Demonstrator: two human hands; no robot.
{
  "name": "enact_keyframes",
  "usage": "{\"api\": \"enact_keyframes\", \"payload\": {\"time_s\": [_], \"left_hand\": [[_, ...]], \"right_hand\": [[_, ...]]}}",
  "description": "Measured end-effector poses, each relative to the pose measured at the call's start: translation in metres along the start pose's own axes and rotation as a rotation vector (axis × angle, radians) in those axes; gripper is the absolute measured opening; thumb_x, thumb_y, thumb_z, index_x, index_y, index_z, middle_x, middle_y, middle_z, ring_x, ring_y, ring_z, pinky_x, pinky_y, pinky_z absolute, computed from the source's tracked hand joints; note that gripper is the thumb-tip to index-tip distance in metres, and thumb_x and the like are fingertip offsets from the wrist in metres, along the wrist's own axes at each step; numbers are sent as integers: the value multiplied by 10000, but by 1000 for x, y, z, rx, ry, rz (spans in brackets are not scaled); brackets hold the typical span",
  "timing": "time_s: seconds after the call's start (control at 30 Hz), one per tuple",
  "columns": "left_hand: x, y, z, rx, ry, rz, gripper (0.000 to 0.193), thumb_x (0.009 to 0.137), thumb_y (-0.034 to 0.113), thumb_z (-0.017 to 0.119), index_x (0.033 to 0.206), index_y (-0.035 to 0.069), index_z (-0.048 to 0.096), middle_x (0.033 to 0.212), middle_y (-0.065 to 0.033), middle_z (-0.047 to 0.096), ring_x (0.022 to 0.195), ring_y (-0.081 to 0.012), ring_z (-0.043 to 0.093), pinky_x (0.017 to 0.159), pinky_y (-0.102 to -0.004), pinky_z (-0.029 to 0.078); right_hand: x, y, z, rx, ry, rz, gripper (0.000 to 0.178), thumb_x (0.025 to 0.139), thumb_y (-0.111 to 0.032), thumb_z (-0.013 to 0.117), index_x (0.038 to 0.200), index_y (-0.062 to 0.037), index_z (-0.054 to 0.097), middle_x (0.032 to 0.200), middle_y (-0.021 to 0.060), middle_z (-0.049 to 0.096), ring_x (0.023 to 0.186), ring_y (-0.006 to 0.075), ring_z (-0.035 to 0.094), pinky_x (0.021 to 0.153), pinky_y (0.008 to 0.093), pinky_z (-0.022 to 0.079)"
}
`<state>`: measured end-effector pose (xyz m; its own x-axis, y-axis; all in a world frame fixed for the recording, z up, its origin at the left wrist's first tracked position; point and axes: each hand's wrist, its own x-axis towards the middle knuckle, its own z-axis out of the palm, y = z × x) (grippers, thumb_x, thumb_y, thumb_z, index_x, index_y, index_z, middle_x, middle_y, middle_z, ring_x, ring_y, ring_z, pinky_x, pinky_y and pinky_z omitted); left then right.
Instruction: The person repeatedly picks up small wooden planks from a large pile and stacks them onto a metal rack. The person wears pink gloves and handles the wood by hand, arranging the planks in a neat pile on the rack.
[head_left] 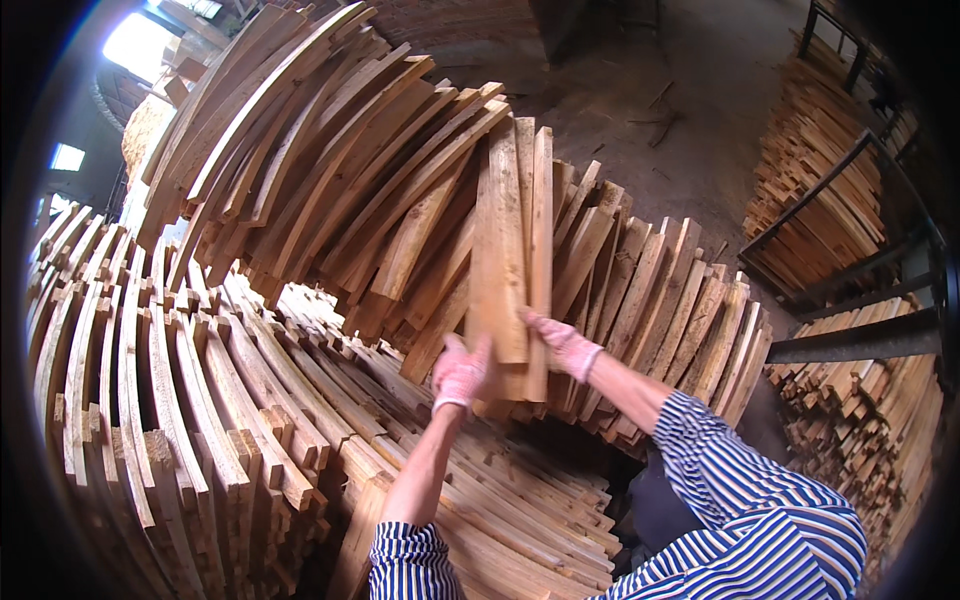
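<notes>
The left hand [460,374], in a pink glove, touches the lower left edge of a wide board [499,240]; the right hand [563,346] is at its right side. Beside the board, many planks [330,170] lean in a long row. Wooden strips [212,405] lie stacked at the left.

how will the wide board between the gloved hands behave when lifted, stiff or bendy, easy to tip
The wide board is likely stiff, since it looks like solid sawn wood. It may swing or tip, being long, with the left hand and right hand near its lower end.
</notes>
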<state>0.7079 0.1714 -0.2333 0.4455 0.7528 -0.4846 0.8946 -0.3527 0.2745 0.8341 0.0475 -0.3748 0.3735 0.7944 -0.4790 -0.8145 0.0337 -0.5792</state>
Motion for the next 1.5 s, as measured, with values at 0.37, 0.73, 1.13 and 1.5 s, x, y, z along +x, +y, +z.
{"api": "enact_keyframes", "payload": {"time_s": [0.37, 0.73, 1.13, 1.5], "left_hand": [[27, 16, 132, -906, -186, 165, 782, 897, 571, 679, 1360, -44, 540, 1279, -223, 646, 1138, -281, 640, 991, -389, 472], [-107, 80, 22, -276, -408, 278, 846, 799, 503, 827, 1375, -5, 472, 1175, -157, 657, 1024, -230, 649, 948, -381, 540], [-339, 23, -122, -836, -111, 662, 599, 826, 165, 851, 1297, 33, 505, 1104, -91, 689, 956, -152, 668, 826, -318, 588], [-532, -109, -310, -679, 847, 942, 341, 816, 171, 828, 1092, 32, 683, 978, -60, 746, 868, -187, 724, 730, -348, 607]], "right_hand": [[-78, -22, -68, 37, 17, 121, 371, 845, -223, 809, 1136, -12, 715, 1062, 86, 736, 952, 184, 682, 887, 348, 559], [-155, -29, -41, 31, 168, -36, 630, 930, -417, 688, 1427, -63, 531, 1487, 188, 494, 1467, 283, 254, 1201, 486, 226], [-338, -85, 105, -291, -429, -797, 224, 942, -91, 626, 1128, 32, 658, 1159, 98, 694, 1089, 163, 643, 988, 299, 520], [-464, -44, 398, -448, -758, -822, 776, 729, -86, 857, 1393, -64, 456, 1109, 68, 637, 926, 149, 639, 767, 308, 566]]}}
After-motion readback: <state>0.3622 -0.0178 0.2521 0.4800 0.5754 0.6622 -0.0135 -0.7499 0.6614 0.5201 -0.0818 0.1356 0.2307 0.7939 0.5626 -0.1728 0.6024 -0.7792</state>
